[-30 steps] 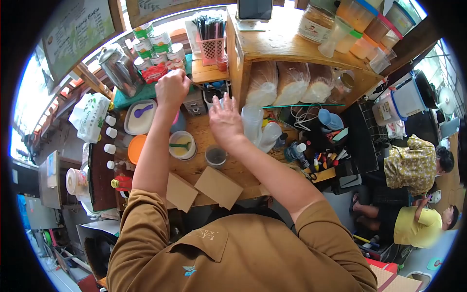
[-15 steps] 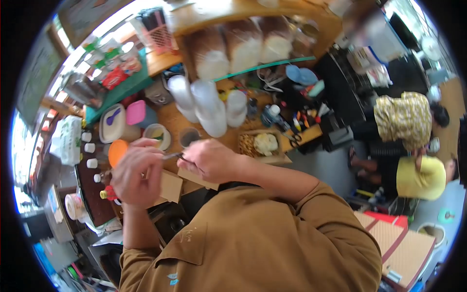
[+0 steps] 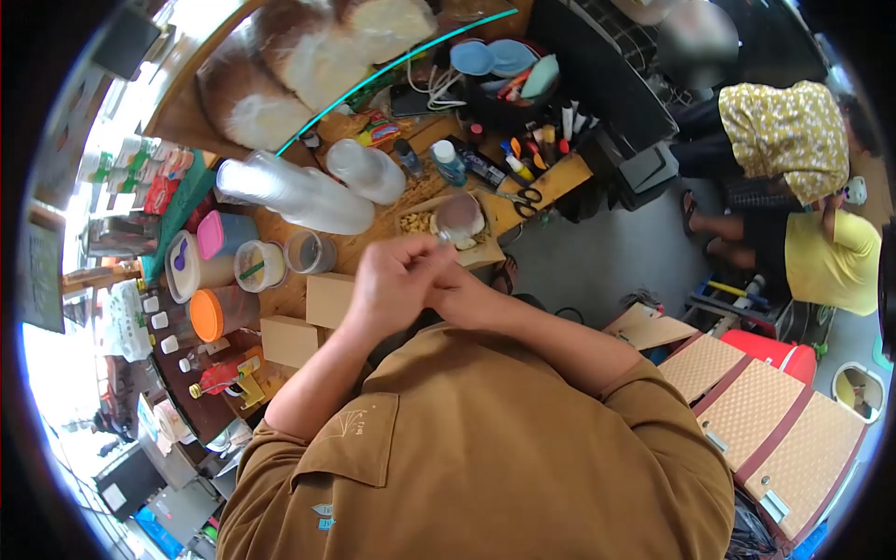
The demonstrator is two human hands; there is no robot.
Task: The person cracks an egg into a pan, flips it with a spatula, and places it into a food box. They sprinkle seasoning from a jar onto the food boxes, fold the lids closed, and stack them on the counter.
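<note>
My left hand (image 3: pixel 387 285) and my right hand (image 3: pixel 464 297) meet in front of my chest, fingers closed and pressed together. What they pinch between them is hidden by the fingers; I cannot tell what it is. Just beyond the fingertips, a small round clear thing with brownish contents (image 3: pixel 458 217) overlaps an open cardboard food box (image 3: pixel 485 252). Inside that box, brown crumbly pieces (image 3: pixel 416 222) lie beside pale food. Left of the hands are a clear tub with a dark inside (image 3: pixel 310 252) and a tub with a green-handled utensil (image 3: pixel 260 266).
Stacked clear plastic cups (image 3: pixel 299 196) stand behind, below a shelf of bagged goods (image 3: pixel 308 65). Scissors (image 3: pixel 523 199) lie near a pen holder. Closed cardboard boxes (image 3: pixel 291 341) and an orange-lidded jar (image 3: pixel 207 315) are at left. Two people sit at right, one in a yellow shirt (image 3: pixel 829 259).
My hands have come together and moved right, toward the food box. The thin dark item at my right fingers no longer shows. My head view has turned; the round brownish thing now appears over the box.
</note>
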